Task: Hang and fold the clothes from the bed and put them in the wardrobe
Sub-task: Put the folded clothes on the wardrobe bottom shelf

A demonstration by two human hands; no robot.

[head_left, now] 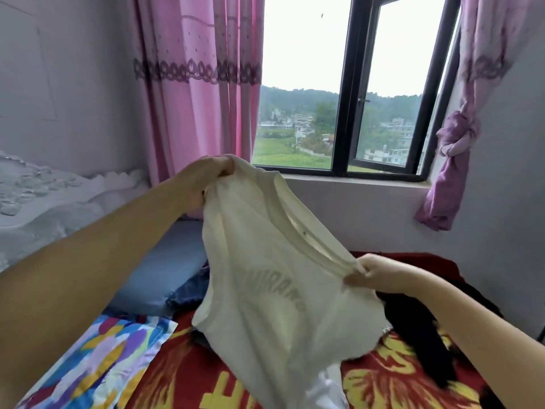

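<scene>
- The person holds a cream T-shirt (274, 278) up over the bed (392, 376), spread between both hands, with faint curved lettering showing through the cloth.
- The left hand (206, 178) is raised higher, near the window sill, its fingers bunched around one upper edge of the shirt.
- The right hand (380, 273) sits lower and to the right, pinching the cloth near the neckline, so the shirt hangs slanted rather than level.
- The shirt's lower part droops down to the red and yellow bed cover; whether it rests on the cover or just hangs above it cannot be told.
- Judged from this, the shirt is only being picked up and shaken out: it is neither folded nor on a hanger, and no hanger is in view.
- More clothes remain on the bed: a dark garment (424, 329) lies to the right under the right forearm, a dark blue garment (188, 290) is bunched behind the shirt, and a bit of white cloth (324, 388) shows under the shirt's hem.
- A blue pillow (165, 270) and a colourful patterned pillow (97, 361) lie at the left side of the bed.
- The wardrobe is not in view, so nothing shows any item stored yet; the task looks to be at an early stage, with most of the sorting, folding and putting away left.
</scene>
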